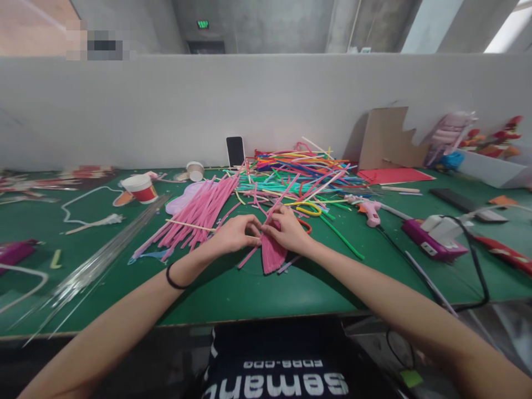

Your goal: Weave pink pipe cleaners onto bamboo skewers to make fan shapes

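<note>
Both hands meet over the green table in front of me. My right hand [287, 228] is closed around a flat, fan-shaped piece made of pink pipe cleaners [274, 254], its wide end pointing toward me. Thumb and fingertips of my left hand [239, 233] are pinched at the left edge of that piece, where a single pink pipe cleaner [248, 258] slants down past the fingers. The fingers hide the upper part of the fan. Just left of my left hand lies a loose heap of pink pipe cleaners [203, 208] with a thin wooden stick [189, 224] across it.
Multicoloured pipe cleaners [299, 172] pile up behind my hands, near a phone [235, 151] leaning on the partition. A pink glue gun [372, 213] and purple power strip [434, 238] lie right. Left are a paper cup [141, 189] and thin metal wires [103, 252].
</note>
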Available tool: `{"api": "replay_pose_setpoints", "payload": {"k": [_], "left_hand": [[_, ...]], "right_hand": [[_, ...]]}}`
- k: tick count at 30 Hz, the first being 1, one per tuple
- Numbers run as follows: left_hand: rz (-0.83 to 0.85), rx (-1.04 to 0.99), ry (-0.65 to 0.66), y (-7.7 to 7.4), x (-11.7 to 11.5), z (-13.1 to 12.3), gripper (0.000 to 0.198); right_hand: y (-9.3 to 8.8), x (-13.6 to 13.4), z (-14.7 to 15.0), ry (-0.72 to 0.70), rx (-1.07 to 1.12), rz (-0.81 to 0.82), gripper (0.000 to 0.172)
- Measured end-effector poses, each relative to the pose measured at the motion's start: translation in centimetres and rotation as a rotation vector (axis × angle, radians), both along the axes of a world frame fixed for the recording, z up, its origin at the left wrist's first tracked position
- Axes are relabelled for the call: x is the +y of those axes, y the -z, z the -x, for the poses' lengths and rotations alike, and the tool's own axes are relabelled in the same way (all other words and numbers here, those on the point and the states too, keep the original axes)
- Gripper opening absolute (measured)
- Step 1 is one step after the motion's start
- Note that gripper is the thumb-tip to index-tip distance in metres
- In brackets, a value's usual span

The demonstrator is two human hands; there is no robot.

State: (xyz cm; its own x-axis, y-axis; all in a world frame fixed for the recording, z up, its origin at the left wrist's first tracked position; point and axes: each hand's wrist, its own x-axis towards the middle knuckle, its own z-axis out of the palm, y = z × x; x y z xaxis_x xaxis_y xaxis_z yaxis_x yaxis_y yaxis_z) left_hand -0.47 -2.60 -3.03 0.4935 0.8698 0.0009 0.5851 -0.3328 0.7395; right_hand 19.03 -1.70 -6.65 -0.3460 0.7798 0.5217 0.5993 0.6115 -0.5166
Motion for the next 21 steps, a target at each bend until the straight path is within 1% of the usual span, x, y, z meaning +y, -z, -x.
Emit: {"api": "replay_pose_setpoints", "payload": {"k": [3,6,8,10,12,15,18,21], "left_hand": [[-0.003,0.031,0.010,-0.5,-0.2,0.1,0.034],[-0.032,0.005,0.059,-1.4,-0.3,0.3,0.036],[-0.120,0.025,0.045,-2.0,-0.4,0.5,0.032],[-0.250,0.099,-0.035,-2.4,-0.4,0.7,0.032],[-0.375,0.174,-0.101,-2.4,-0.5,0.7,0.038],[-0.472,0.232,-0.102,-1.9,-0.6,0.5,0.042],[-0.464,0.249,-0.085,-1.3,-0.9,0.1,0.037],[-0.425,0.193,0.033,-1.1,-1.2,-0.2,0.035]], "right_hand": [[0.1,0.2,-0.1,-0.027,0.077,0.021,0.018],[-0.1,0.4,-0.4,-0.086,0.142,0.109,0.017],[-0.4,0.6,-0.6,-0.068,0.184,0.148,0.018],[-0.6,0.6,-0.8,-0.001,0.233,0.130,0.019],[-1.0,0.4,-0.9,0.040,0.272,0.083,0.018],[-1.5,0.0,-0.8,0.040,0.333,0.064,0.017],[-1.8,-0.3,-0.7,0.035,0.432,0.111,0.019],[-1.7,-0.3,-0.6,-0.028,0.541,0.138,0.031]]}}
